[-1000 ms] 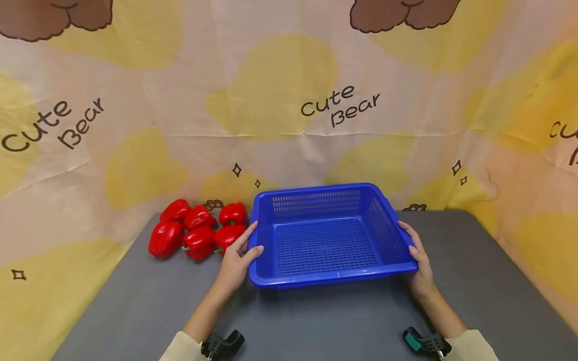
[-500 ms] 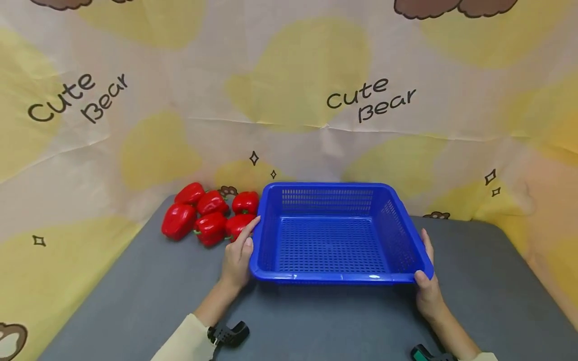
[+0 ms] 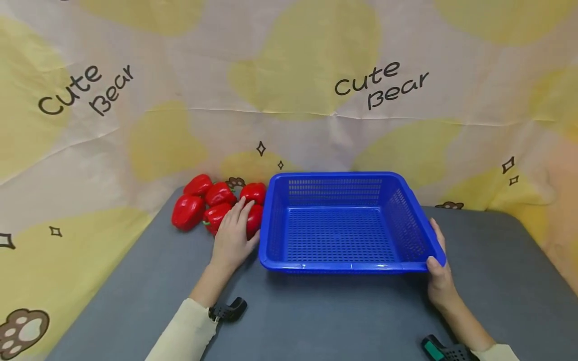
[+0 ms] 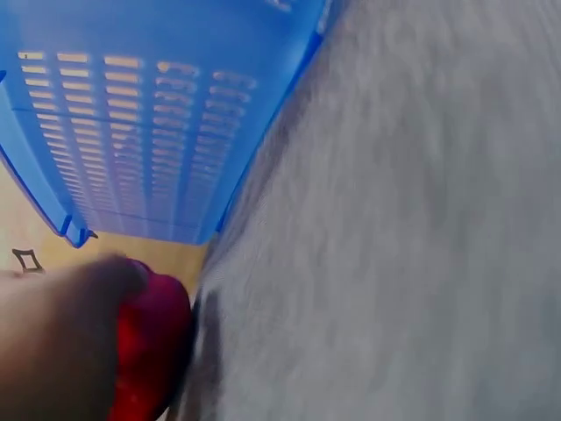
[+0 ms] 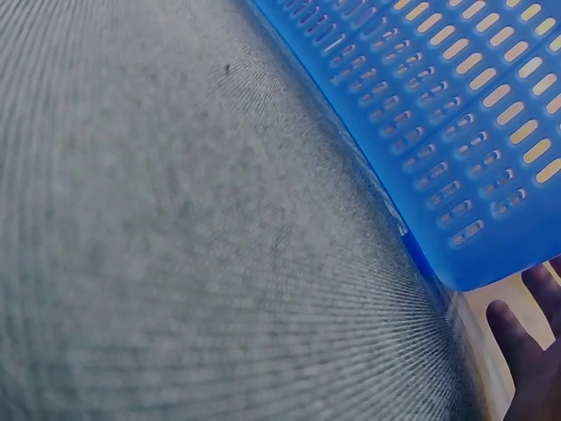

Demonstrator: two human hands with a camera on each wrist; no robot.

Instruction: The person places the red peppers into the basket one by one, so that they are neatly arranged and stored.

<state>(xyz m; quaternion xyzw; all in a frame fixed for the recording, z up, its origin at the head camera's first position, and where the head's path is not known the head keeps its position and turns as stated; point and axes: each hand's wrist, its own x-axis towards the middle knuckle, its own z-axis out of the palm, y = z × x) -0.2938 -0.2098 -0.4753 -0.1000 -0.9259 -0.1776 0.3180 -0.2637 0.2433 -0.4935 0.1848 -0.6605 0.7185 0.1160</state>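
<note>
A blue plastic basket [image 3: 352, 268] with slotted walls and a mesh floor stands on the grey table. My right hand [image 3: 440, 286] holds its near right corner, thumb on the rim and fingers along the outside. In the right wrist view, some fingers [image 5: 521, 355] show beside the basket's corner. My left hand [image 3: 231, 240] reaches over the red bell peppers [image 3: 187, 213] left of the basket, fingers extended across the nearest ones. It partly hides a bell pepper [image 3: 255, 220] close to the basket's left wall. The left wrist view shows a red pepper [image 4: 153, 342] beside a blurred finger.
Several red bell peppers lie grouped at the table's back left. A cloth [image 3: 298, 75] printed with bears and lettering hangs behind the grey table [image 3: 325, 321]. Each wrist wears a black strap mount, the left mount [image 3: 228, 310] near the sleeve cuff.
My left hand has let go of the basket's left rim and moved left onto the peppers. My right hand stays at the right corner. The camera view has shifted.
</note>
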